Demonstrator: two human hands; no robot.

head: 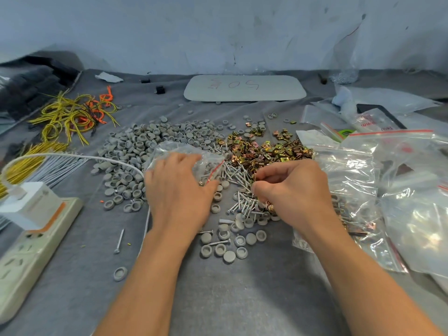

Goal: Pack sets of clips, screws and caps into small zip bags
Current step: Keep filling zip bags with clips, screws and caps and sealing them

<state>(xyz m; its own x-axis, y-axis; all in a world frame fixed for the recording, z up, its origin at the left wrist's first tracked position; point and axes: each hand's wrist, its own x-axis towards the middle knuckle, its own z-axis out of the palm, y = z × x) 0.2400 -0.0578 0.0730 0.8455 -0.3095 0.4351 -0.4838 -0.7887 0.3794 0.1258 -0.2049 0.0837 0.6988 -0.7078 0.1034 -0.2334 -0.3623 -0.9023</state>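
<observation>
Two bare forearms point(155, 275) reach in from the near edge over a grey cloth point(218, 306) that covers the table.

The left hand point(179, 187) lies palm down on a crumpled small zip bag point(184, 150). Its fingers curl over the clear plastic and its thumb pinches it near the red zip line.

The right hand point(291, 190) is just beside it. Its fingers are curled inward and the fingertips are pinched on a few brass-coloured clips, right above the silver screws point(236, 172).

Loose grey caps point(230, 241) and more screws lie between and just below the hands. One stray screw point(120, 240) and one stray cap point(120, 274) sit apart to the left.

Beyond the left hand is a broad heap of caps point(145, 144). Beyond the right hand is the heap of clips point(269, 147), touching the screws.

Clear zip bags point(363, 190) with red seals are piled on the right, some with parts inside.

At the left edge a power strip point(29, 253) carries a white charger point(29, 202). Its cable point(72, 155) arcs toward the caps.

Farther back on the left are yellow wires point(65, 115) and orange ties point(103, 100). A white board point(244, 89) with red writing lies near the wall.
</observation>
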